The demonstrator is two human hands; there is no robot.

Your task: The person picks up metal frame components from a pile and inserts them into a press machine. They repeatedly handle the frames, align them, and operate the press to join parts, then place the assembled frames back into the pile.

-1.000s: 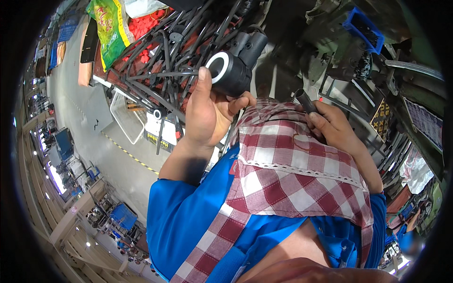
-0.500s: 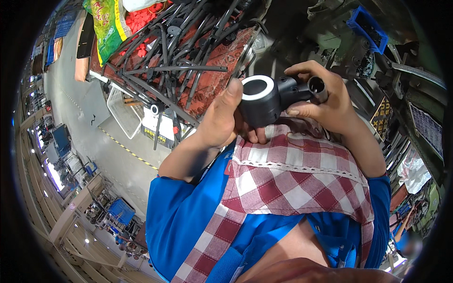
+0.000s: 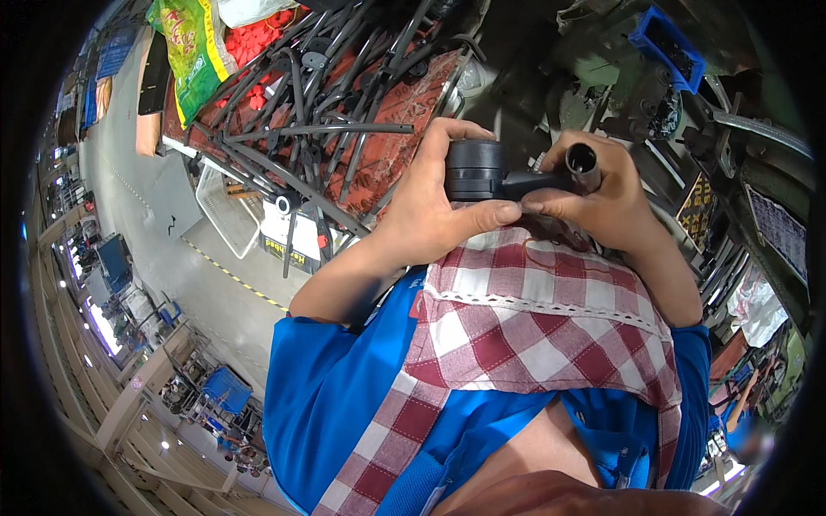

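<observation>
A black tube connector (image 3: 475,172) is held up in front of my apron. It has a thick round drum at its left end and a narrower neck running right to a short open tube end (image 3: 582,163). My left hand (image 3: 434,193) wraps round the drum, thumb along its lower side and fingers over the top. My right hand (image 3: 598,189) grips the tube end, its thumb close to the left thumb. The drum's side faces up; its white ring is out of sight.
To the left, a red-topped table (image 3: 409,99) carries a heap of dark metal tubes (image 3: 327,129), red parts (image 3: 258,43) and a green-yellow bag (image 3: 187,60). A white crate (image 3: 225,211) stands beside it. Dark machinery and a blue bin (image 3: 667,52) are at the far right.
The connector has been turned, so its white ring no longer shows. My left hand has shifted its hold from beside the drum to around it. My right hand keeps the tube end.
</observation>
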